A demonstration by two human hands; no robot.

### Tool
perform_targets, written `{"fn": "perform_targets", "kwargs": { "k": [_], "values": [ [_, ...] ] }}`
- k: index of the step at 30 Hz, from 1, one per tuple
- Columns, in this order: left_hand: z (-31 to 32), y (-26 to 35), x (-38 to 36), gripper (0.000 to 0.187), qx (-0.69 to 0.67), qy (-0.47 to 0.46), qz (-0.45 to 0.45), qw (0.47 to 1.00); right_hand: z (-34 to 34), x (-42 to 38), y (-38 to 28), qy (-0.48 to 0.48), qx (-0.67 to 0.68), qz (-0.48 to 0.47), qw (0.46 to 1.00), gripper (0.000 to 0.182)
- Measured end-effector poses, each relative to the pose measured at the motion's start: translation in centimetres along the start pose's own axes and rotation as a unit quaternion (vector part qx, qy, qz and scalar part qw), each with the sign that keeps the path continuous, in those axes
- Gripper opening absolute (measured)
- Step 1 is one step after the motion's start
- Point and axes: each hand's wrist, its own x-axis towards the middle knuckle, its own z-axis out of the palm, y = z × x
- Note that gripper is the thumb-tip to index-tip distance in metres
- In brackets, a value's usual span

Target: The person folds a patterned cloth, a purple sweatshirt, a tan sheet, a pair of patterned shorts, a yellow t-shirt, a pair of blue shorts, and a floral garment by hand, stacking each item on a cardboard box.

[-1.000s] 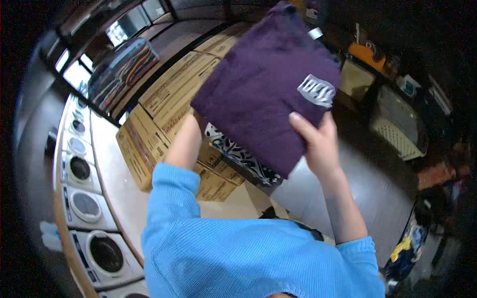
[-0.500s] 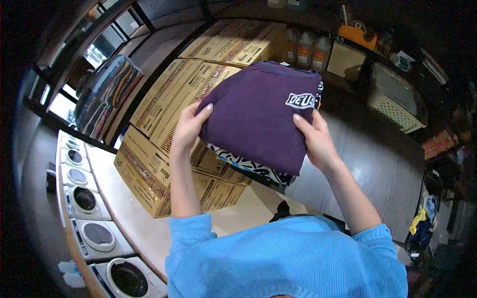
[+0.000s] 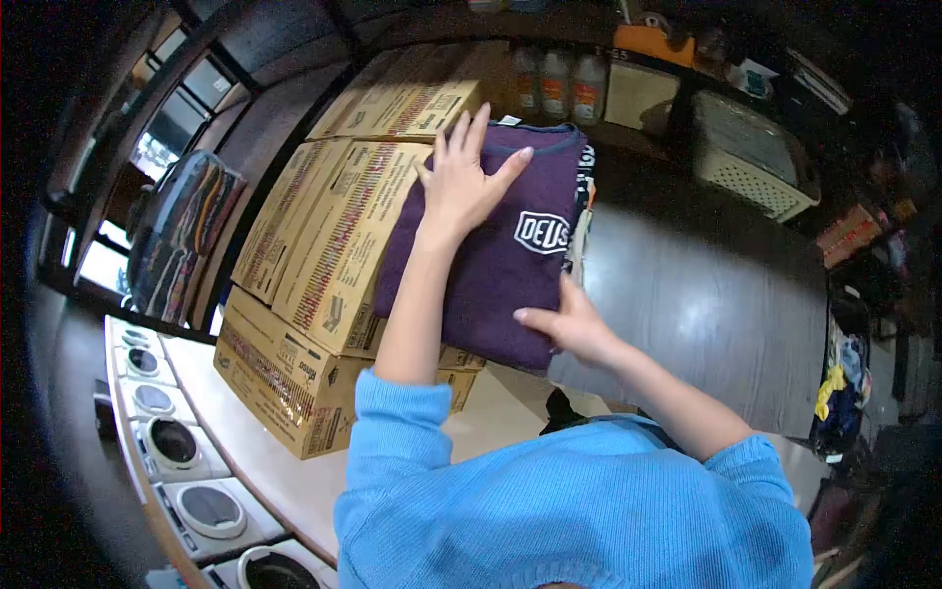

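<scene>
A folded dark purple T-shirt (image 3: 481, 285) with a white "DEUS" print lies on top of a small stack of folded clothes. A black-and-white patterned garment (image 3: 587, 167) peeks out from under its right edge. My left hand (image 3: 461, 187) rests with fingers spread on the upper left of the T-shirt, near its collar. At the lower right edge, my right hand (image 3: 579, 329) grips the stack, thumb on top; its other fingers are mostly hidden.
Cardboard boxes (image 3: 324, 245) are stacked at the left, beside the grey tabletop (image 3: 687, 304). Behind stand several bottles (image 3: 556, 88), an orange tape dispenser (image 3: 653, 44) and a woven basket (image 3: 751, 177). Front-loading machines (image 3: 211, 510) line the lower left; a clothes pile (image 3: 186, 236) sits further back.
My left hand has gone from holding the stack's left edge to lying spread on top. The stack has turned and shifted left, and my right hand has slid lower along its edge.
</scene>
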Motion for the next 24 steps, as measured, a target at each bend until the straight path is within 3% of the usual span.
{"fn": "perform_targets", "kwargs": {
  "k": [1,2,3,5,7,10,11,13,14,15,17,18,19,20,21,22,23,24],
  "values": [
    [3.0,-1.3,0.9,0.094,0.057,-0.108,-0.053,0.991,0.0,-0.1,1.7,-0.007,0.004,-0.014,1.0,0.068],
    [5.1,-2.1,0.9,0.095,0.075,-0.154,-0.077,0.982,-0.2,-0.6,2.2,-0.014,-0.032,-0.072,0.997,0.067],
    [6.1,-2.3,1.4,0.096,0.093,-0.201,-0.096,0.971,-0.6,-1.9,-0.6,-0.057,0.009,0.085,0.995,0.056],
    [5.7,-1.5,1.8,0.094,0.103,-0.208,-0.099,0.968,-2.4,-2.4,-0.3,-0.076,0.031,0.164,0.983,0.046],
    [6.7,-2.8,2.1,0.095,0.112,-0.189,-0.061,0.974,-5.1,-4.0,-0.6,-0.128,-0.013,0.165,0.978,0.042],
    [7.9,-4.9,2.6,0.092,0.066,-0.154,-0.004,0.986,-11.6,-6.0,0.0,-0.136,-0.195,0.093,0.967,0.042],
    [8.7,-6.3,2.8,0.09,0.057,-0.128,0.015,0.99,-14.3,-7.2,-0.1,-0.137,-0.231,0.108,0.957,0.046],
    [6.6,-4.4,2.0,0.085,0.053,-0.119,0.029,0.991,-20.8,-10.5,1.1,-0.076,-0.369,0.068,0.924,0.055],
    [5.4,-3.7,1.9,0.083,0.146,-0.122,-0.023,0.982,-24.4,-11.5,1.5,-0.056,-0.438,0.045,0.896,0.059],
    [3.3,-0.2,0.6,0.079,0.181,-0.085,-0.009,0.98,-28.3,-13.3,1.9,-0.012,-0.452,0.078,0.889,0.062],
    [2.6,-0.1,-1.0,0.075,0.197,-0.024,-0.015,0.98,-37.2,-18.0,3.4,0.08,-0.476,0.125,0.867,0.067],
    [2.1,0.6,-2.3,0.075,0.147,-0.052,-0.068,0.985,-39.7,-21.6,0.4,0.135,-0.409,0.23,0.873,0.067],
    [2.0,3.7,-4.0,0.075,0.172,-0.074,-0.163,0.969,-46.0,-23.6,4.5,0.181,-0.54,0.179,0.802,0.067],
    [2.2,6.8,-6.0,0.075,0.195,-0.095,-0.257,0.942,-48.4,-27.3,2.5,0.234,-0.533,0.193,0.79,0.066],
    [4.9,1.7,-7.1,0.076,0.245,-0.108,-0.264,0.927,-54.1,-29.9,6.6,0.325,-0.588,0.146,0.726,0.065],
    [6.3,3.4,-8.8,0.076,0.307,-0.067,-0.252,0.915,-56.6,-33.1,4.6,0.337,-0.582,0.212,0.709,0.067],
    [7.2,5.3,-10.2,0.077,0.369,-0.026,-0.236,0.898,-62.0,-36.2,8.1,0.389,-0.618,0.217,0.648,0.08],
    [8.7,4.9,-11.5,0.076,0.385,0.003,-0.233,0.893,-64.0,-39.3,7.1,0.434,-0.58,0.261,0.638,0.088]
  ]
}}
